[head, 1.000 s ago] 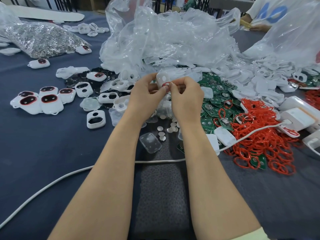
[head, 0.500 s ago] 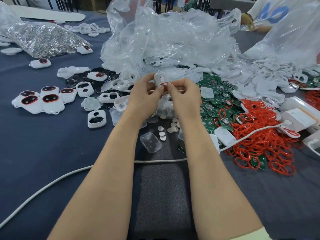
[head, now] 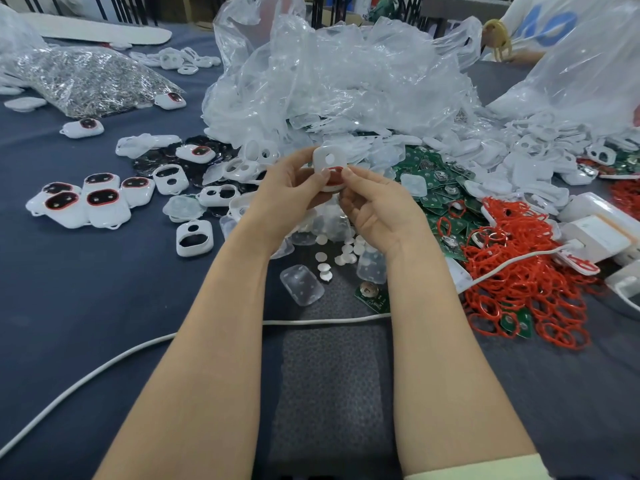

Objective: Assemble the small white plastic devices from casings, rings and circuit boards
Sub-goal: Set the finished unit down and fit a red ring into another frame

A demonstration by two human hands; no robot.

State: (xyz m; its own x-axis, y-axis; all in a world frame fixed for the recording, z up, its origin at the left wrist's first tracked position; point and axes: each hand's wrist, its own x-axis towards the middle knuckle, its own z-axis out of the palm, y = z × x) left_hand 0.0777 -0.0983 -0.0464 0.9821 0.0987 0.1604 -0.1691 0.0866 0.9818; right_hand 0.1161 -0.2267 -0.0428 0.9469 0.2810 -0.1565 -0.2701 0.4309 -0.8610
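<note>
- The casing (head: 329, 160) is held up over the table (head: 86, 306), at the centre of the view, between both hands. A heap of clear plastic bags (head: 346, 81) lies beyond it at 12 o'clock.
- It is judged light and stiff: a thin moulded white shell with smooth, probably slippery faces and two openings that leave narrow, weaker bridges.
- The red ring (head: 333, 180), seen in the lower opening, is judged soft and springy, and likely to pop out unless it is pressed in evenly around its run.
- The casing is best taken by its outer rim, not across the openings, so that the seat is left free.
- The left hand (head: 294, 192) is raised from 7 o'clock with its palm turned inward. Its thumb and curled fingers are closed on the casing's left edge.
- The right hand (head: 381, 206) is brought in from 5 o'clock. Its thumb and forefinger are closed on the casing's right edge at the ring, and the other fingers are curled loosely below.
- Spare rings (head: 526, 271) are heaped at 4 o'clock of the hands, circuit boards (head: 440, 181) at 3 o'clock, and fitted casings (head: 93, 202) at 9 o'clock.
</note>
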